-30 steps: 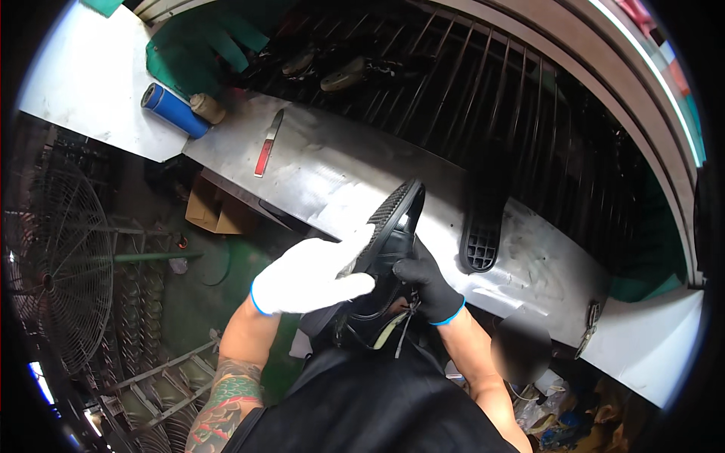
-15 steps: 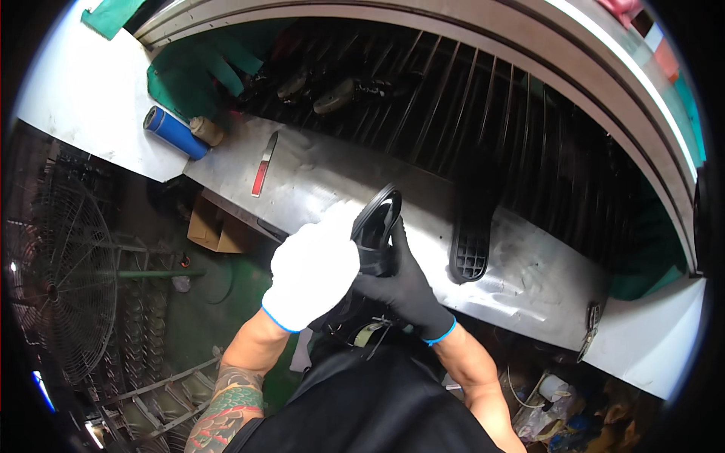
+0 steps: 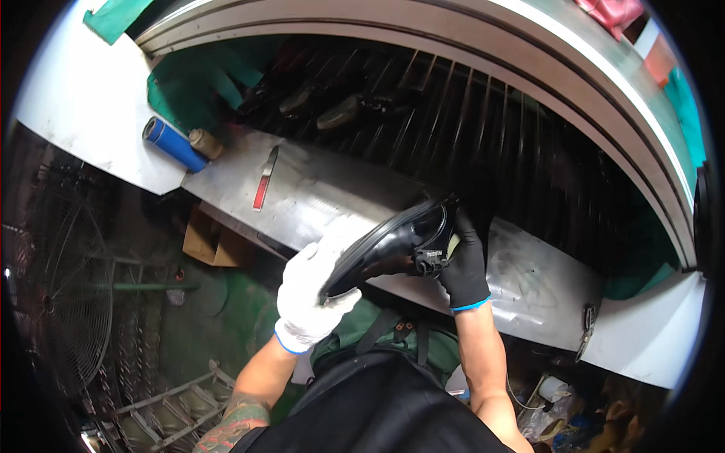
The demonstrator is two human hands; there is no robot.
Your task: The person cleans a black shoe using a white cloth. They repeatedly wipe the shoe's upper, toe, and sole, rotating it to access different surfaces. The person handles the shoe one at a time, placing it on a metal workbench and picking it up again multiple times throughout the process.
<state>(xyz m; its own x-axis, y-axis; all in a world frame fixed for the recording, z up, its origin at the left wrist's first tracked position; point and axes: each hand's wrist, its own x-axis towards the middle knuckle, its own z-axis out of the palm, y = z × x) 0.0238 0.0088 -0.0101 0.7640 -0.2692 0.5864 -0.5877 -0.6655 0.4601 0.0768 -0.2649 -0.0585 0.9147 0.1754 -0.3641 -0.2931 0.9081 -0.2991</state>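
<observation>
A black shoe is held slantwise between my hands, above the near edge of the metal bench. Its glossy upper is turned toward me, and the sole's rim runs along the upper left side. My left hand, in a white glove, is closed around the lower left end. At the upper right end my right hand, in a black glove, grips the shoe beside its laces or straps. Some of the right fingers are hidden behind it.
The metal bench holds a red-handled knife. A blue cylinder and a beige bottle stand at its left end. Beyond are dark rollers or bars with shoes. A large fan and cardboard box are left.
The shoe has turned from upright to slantwise, and my hands have moved apart to its two ends. My right hand has shifted right; the black sole seen on the bench no longer shows.
</observation>
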